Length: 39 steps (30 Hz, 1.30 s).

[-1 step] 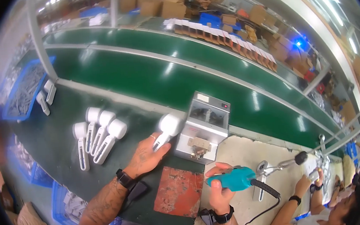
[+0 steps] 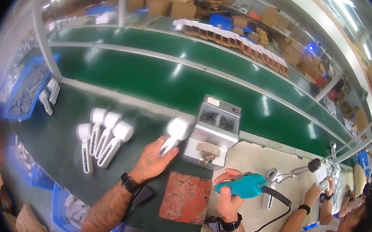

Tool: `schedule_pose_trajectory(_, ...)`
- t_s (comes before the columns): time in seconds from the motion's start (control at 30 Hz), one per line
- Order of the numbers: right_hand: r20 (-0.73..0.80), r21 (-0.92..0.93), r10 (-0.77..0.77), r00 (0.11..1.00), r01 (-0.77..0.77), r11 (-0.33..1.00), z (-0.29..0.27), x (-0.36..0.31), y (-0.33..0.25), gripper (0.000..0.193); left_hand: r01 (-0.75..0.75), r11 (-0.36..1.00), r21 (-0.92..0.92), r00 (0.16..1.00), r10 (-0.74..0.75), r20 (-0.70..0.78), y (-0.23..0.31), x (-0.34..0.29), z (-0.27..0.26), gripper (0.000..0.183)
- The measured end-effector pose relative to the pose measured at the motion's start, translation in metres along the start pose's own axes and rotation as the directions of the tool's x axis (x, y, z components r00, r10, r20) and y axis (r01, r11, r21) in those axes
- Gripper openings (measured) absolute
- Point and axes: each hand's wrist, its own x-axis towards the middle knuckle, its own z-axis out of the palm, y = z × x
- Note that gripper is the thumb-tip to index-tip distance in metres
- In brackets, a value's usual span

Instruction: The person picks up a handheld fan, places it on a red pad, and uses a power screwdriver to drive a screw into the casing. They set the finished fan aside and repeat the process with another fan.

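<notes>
My left hand point(image 2: 153, 160) is closed around the handle of a white handheld device with a round drum-shaped head point(image 2: 178, 128), beside a grey metal machine. My right hand point(image 2: 229, 201) grips a teal electric screwdriver point(image 2: 245, 186), whose black cord runs down to the lower edge. The screwdriver's tip is hidden. The grey machine point(image 2: 212, 131) stands just beyond both hands, with a small red light on its top. Left of my left hand lie several matching white devices point(image 2: 109, 143) in a fanned group. A worn red mat point(image 2: 186, 198) lies flat between my forearms.
At far left stands a blue bin point(image 2: 12, 114) full of grey parts, with two white pieces beside it. More blue bins sit below the table's left edge. A green conveyor point(image 2: 145, 66) crosses behind. Another white device point(image 2: 270, 201) lies near a co-worker's hands point(image 2: 312, 193) at right.
</notes>
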Motion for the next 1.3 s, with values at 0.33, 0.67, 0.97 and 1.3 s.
schedule_pose_trajectory(0.33,0.009,-0.1,0.039,0.999,-0.038,0.994,0.003,0.001,-0.005,0.063,-0.069,0.997,0.018,0.997,0.069,-0.032,-0.004,0.0,-0.002,0.038)
schedule_pose_trajectory(0.67,0.013,-0.067,0.012,1.0,-0.011,0.998,0.005,0.0,-0.005,0.064,-0.107,0.993,0.053,0.993,0.109,-0.038,0.002,-0.001,-0.003,0.042)
schedule_pose_trajectory(0.97,0.007,-0.061,-0.007,1.0,0.007,0.998,0.003,0.0,0.0,0.06,-0.113,0.993,0.037,0.993,0.114,-0.041,-0.006,0.0,-0.001,0.042)
schedule_pose_trajectory(1.3,0.016,-0.032,0.001,1.0,-0.001,0.999,0.005,0.001,-0.004,0.061,0.096,0.994,-0.042,0.995,-0.095,0.021,0.011,-0.002,-0.003,0.044)
